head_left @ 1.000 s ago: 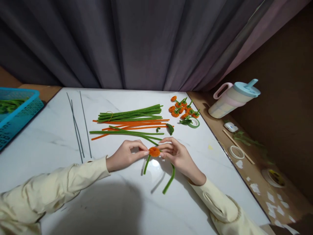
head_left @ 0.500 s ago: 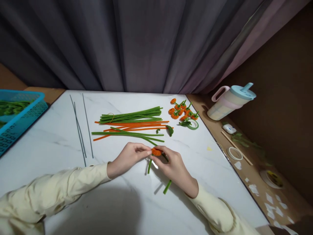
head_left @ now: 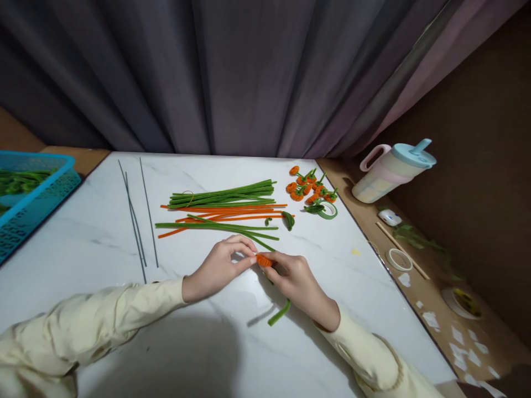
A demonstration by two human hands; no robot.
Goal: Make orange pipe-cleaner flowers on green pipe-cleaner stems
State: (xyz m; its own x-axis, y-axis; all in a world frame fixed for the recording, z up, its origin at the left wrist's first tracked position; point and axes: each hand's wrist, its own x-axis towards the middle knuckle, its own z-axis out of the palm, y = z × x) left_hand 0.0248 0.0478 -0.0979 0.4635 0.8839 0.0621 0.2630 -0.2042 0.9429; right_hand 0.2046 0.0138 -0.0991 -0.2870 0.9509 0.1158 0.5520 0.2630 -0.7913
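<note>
A small orange pipe-cleaner coil (head_left: 264, 260) with a green pipe-cleaner stem (head_left: 279, 313) is pinched between both hands over the white marble table (head_left: 207, 348). My left hand (head_left: 222, 265) grips the coil from the left with thumb and fingertips closed. From the right, my right hand (head_left: 294, 279) is closed round the coil and the stem, whose free end curls out beneath the palm. Just beyond the hands lie straight green pipe cleaners (head_left: 222, 195) and orange pipe cleaners (head_left: 226, 213).
Several finished orange coils with green stems (head_left: 309, 187) and a roll of green tape (head_left: 328, 210) lie at the far right. Thin metal wires (head_left: 136, 213) lie at left, a blue basket (head_left: 29, 193) at the left edge. A lidded cup (head_left: 392, 168) stands on the brown side surface.
My right hand turned over the coil and drew the green stem in. One stem end has vanished under the hands, and the other has swung left below my right palm.
</note>
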